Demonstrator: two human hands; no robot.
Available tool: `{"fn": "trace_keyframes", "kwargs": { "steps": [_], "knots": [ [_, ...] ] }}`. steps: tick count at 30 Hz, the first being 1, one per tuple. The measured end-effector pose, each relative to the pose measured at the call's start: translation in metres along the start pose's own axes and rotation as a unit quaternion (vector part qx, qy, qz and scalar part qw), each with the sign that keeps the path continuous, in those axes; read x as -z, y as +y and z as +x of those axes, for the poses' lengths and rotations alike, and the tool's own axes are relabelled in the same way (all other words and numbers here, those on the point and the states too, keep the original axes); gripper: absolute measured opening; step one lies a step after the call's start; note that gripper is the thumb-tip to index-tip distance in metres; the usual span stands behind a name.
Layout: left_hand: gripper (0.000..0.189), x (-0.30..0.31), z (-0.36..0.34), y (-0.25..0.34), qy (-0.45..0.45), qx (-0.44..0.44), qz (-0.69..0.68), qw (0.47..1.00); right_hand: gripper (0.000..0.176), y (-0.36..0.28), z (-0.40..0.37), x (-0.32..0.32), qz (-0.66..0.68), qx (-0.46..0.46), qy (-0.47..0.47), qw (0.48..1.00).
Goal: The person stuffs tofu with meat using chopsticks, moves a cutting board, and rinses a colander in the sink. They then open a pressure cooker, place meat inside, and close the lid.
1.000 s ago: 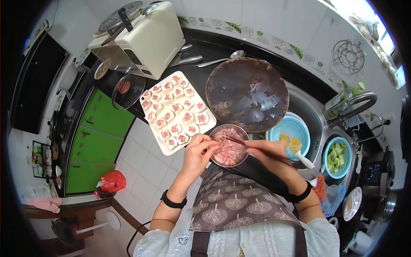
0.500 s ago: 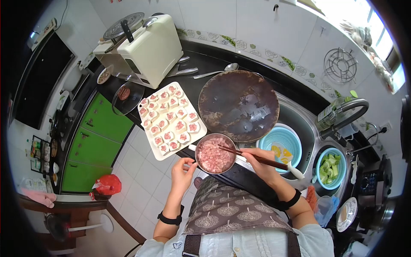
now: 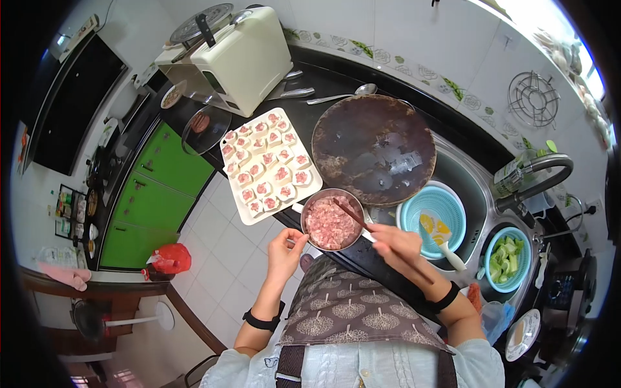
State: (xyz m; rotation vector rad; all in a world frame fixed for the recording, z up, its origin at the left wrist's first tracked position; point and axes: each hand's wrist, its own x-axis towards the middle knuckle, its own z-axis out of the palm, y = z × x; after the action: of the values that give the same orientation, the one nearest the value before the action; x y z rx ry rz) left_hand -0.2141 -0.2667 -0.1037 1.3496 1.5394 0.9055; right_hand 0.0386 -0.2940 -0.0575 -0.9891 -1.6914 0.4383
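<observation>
The right hand (image 3: 398,243) pinches chopsticks (image 3: 350,211) slanting from near right to far left, tips at meat (image 3: 326,225) in the bowl (image 3: 334,189). The left hand's (image 3: 286,252) fingertips press together at the bowl's near-left side; whether gripping it, I cannot tell. Black surface (image 3: 303,123); green cabinets (image 3: 162,157) left.

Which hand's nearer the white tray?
Left. The left hand is just below the white tray in the view, beside the bowl; the right hand is farther off, across the bowl, gripping chopsticks.
</observation>
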Motion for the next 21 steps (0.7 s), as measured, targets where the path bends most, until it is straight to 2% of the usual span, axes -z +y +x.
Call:
{"fn": "trace_keyframes", "kwargs": {
  "steps": [2, 3, 4, 7, 11, 12, 14, 15, 16, 18, 21],
  "knots": [
    [0.012, -0.002, -0.002, 0.003, -0.001, 0.003, -0.007, 1.0, 0.025, 0.012, -0.004, -0.005, -0.057, 0.179, -0.09, 0.978],
    [0.011, -0.003, -0.003, 0.004, -0.005, 0.004, -0.014, 1.0, 0.034, 0.013, -0.001, -0.005, -0.089, 0.227, -0.122, 0.962],
    [0.011, -0.003, -0.004, 0.003, -0.001, 0.004, -0.015, 1.0, 0.034, 0.016, 0.001, -0.008, -0.087, 0.23, -0.123, 0.961],
    [0.011, -0.002, -0.005, -0.001, -0.005, 0.005, -0.015, 1.0, 0.034, 0.034, 0.005, -0.023, -0.113, 0.331, -0.137, 0.927],
    [0.012, 0.0, -0.006, -0.004, -0.005, 0.026, -0.05, 0.998, 0.037, 0.048, 0.023, -0.038, -0.122, 0.389, -0.157, 0.9],
    [0.012, 0.0, -0.005, -0.005, -0.006, 0.023, -0.054, 0.998, 0.037, 0.052, 0.026, -0.04, -0.122, 0.39, -0.156, 0.899],
    [0.012, 0.004, -0.008, -0.003, 0.0, 0.018, -0.059, 0.998, 0.046, 0.057, 0.031, -0.042, -0.095, 0.367, -0.236, 0.895],
    [0.012, 0.004, -0.008, -0.002, 0.001, 0.013, -0.065, 0.998, 0.056, 0.062, 0.029, -0.043, -0.097, 0.34, -0.281, 0.892],
    [0.012, 0.005, -0.008, -0.004, -0.017, 0.007, -0.064, 0.998, 0.056, 0.065, 0.027, -0.042, -0.111, 0.33, -0.275, 0.896],
    [0.012, 0.012, -0.006, -0.009, 0.001, 0.054, -0.06, 0.997, 0.063, 0.066, 0.028, -0.04, -0.11, 0.304, -0.339, 0.883],
    [0.012, 0.018, -0.002, -0.008, -0.008, 0.071, -0.061, 0.996, 0.066, 0.068, 0.023, -0.037, -0.131, 0.284, -0.361, 0.879]
  ]
}}
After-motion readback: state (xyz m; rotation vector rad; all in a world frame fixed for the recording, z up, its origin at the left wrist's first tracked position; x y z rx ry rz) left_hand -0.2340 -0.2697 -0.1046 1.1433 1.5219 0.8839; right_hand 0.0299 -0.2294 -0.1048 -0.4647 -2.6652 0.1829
